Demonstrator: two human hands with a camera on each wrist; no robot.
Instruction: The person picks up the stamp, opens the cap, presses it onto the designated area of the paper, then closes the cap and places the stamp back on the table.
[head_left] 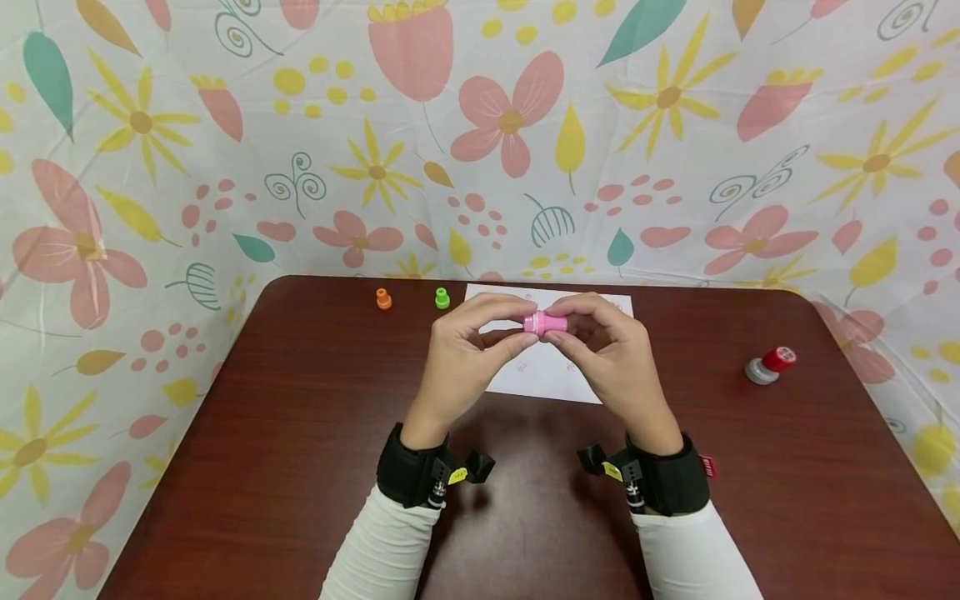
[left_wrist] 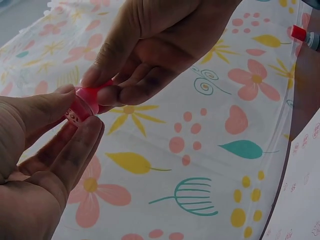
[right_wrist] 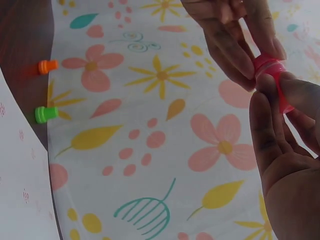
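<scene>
Pink stamp [head_left: 553,323] sits pinched between both hands' fingertips [head_left: 531,339], hands [head_left: 459,350] [head_left: 622,354] apart.

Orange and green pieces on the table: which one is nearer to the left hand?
The green piece, near the white paper; the orange piece stands farther from the left hand.

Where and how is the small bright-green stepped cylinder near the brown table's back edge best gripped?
Pinch the green cylinder by its narrower upper part, probably from above with the nearer left hand: it appears to stand upright on its wider end, with its top uncovered.
</scene>
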